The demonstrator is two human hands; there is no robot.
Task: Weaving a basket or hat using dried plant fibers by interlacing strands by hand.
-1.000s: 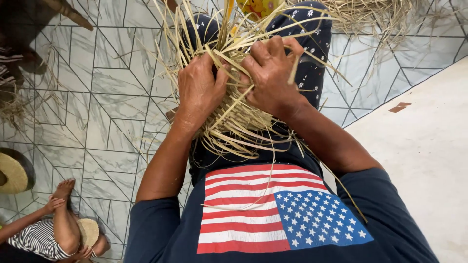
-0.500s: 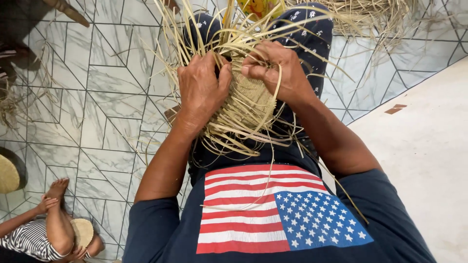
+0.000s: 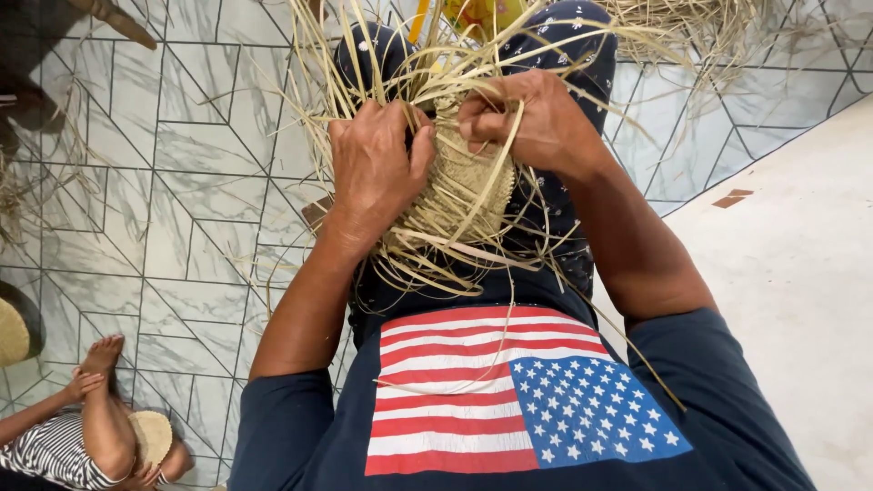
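Seen from the head camera, a seated person is weaving a small straw basket [image 3: 468, 186] at the centre of the frame, propping it on the lap over dark patterned trousers [image 3: 555, 227]. The left hand [image 3: 375, 168] is clasping the basket's near wall with its grip closed around woven straw and loose strands; the right hand [image 3: 536, 123] is pinching a few pale strands [image 3: 382, 64] at the rim, fingers curled tight. The lower body of the basket is showing a finished, tight weave, while the rim is standing unfinished, with many long ends fanning out toward the top of the frame, so the work is looking perhaps half done. Whether anything is lying inside the basket cannot be told, since hands and straw are covering its mouth. In the lower left corner, another person in a striped top [image 3: 45, 450] is sitting on the tiled floor [image 3: 182, 182], holding a round woven piece [image 3: 150, 436]. More straw [image 3: 700, 23] is lying heaped at upper right.
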